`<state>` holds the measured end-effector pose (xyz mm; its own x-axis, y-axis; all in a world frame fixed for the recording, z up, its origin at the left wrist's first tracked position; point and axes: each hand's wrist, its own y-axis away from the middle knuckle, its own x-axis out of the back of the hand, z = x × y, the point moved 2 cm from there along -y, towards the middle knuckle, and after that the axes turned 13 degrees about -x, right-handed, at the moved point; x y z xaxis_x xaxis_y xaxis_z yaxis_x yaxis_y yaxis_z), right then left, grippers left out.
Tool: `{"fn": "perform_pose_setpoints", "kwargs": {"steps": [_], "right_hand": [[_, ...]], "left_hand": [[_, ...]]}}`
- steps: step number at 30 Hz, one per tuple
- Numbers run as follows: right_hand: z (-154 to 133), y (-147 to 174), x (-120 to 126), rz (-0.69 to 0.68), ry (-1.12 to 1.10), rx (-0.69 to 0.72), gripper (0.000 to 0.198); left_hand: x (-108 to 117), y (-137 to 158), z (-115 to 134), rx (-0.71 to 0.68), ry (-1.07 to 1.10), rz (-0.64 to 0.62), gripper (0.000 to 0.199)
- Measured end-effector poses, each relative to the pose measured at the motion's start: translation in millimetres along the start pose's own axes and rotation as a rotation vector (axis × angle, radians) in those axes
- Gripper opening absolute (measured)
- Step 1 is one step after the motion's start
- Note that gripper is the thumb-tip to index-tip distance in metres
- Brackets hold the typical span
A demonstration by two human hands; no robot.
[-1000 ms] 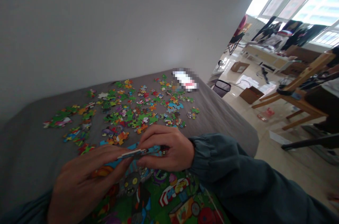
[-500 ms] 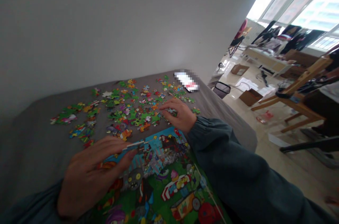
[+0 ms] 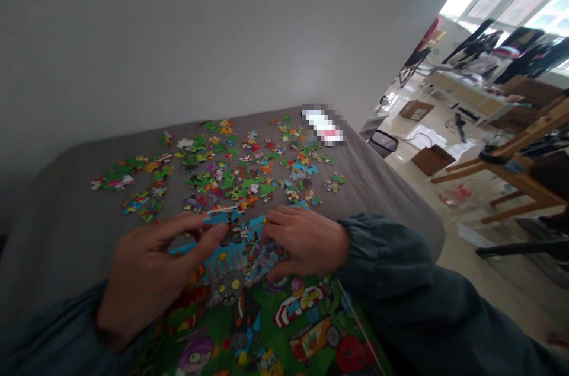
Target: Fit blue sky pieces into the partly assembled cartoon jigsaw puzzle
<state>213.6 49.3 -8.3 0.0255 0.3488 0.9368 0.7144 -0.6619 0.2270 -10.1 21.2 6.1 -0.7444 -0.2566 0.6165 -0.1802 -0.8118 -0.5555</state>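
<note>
My left hand [image 3: 164, 266] pinches the left part of a group of joined jigsaw pieces [image 3: 224, 217] between thumb and fingers. This group shows blue sky and dark figures, and lies over the upper part of a printed cartoon picture board [image 3: 306, 299]. My right hand [image 3: 306, 239] curls around the right part of the joined pieces, thumb on the near side and fingers on the far side; its palm hides what lies beneath. Just beyond both hands, loose jigsaw pieces [image 3: 231, 180] are scattered, mostly green.
A grey cloth [image 3: 377, 186] covers the table, which meets a pale wall [image 3: 178, 38] at the back. Near the far right corner lies a phone [image 3: 324, 127] with a blurred screen. Beyond the table's right edge are cardboard boxes [image 3: 432, 159] and a wooden chair [image 3: 511, 186].
My right hand has come back from the loose pieces onto the joined pieces over the board. My left hand keeps its pinch. The view has shifted slightly.
</note>
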Motion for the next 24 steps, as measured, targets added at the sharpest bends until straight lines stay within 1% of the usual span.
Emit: {"fn": "perform_pose_setpoints", "kwargs": {"steps": [3, 5, 9, 11, 14, 15, 17, 19, 24], "right_hand": [[5.1, 0.1, 2.1, -0.033, -0.066, 0.067, 0.041], [8.2, 0.4, 3.0, -0.034, -0.092, 0.092, 0.038], [9.4, -0.3, 2.4, 0.027, -0.121, 0.092, 0.051], [6.4, -1.6, 0.1, 0.080, -0.108, 0.050, 0.058], [-1.9, -3.5, -5.3, 0.129, -0.025, -0.024, 0.065], [-4.8, -3.8, -7.0, 0.128, -0.004, -0.030, 0.063], [-9.4, -3.7, -9.2, 0.116, -0.006, -0.012, 0.052], [-11.0, -3.2, -9.4, 0.094, -0.051, 0.011, 0.040], [-10.3, -3.7, -7.7, -0.011, -0.207, 0.101, 0.027]], "left_hand": [[-1.1, 0.5, -0.4, 0.027, -0.026, -0.014, 0.024], [-1.7, -0.1, 0.1, 0.033, -0.042, -0.015, 0.025], [-2.0, -2.7, 2.6, 0.021, -0.050, -0.006, 0.024], [-1.8, -4.0, 3.4, 0.023, -0.026, 0.003, 0.022], [-2.0, -5.9, 2.4, 0.048, 0.028, 0.017, 0.021], [-2.4, -6.5, 1.4, 0.067, 0.042, 0.018, 0.021], [-3.7, -7.2, -0.9, 0.119, 0.075, 0.013, 0.021], [-5.4, -7.5, -2.8, 0.184, 0.126, 0.002, 0.021], [-7.7, -9.0, -0.3, 0.325, 0.235, -0.027, 0.023]]}}
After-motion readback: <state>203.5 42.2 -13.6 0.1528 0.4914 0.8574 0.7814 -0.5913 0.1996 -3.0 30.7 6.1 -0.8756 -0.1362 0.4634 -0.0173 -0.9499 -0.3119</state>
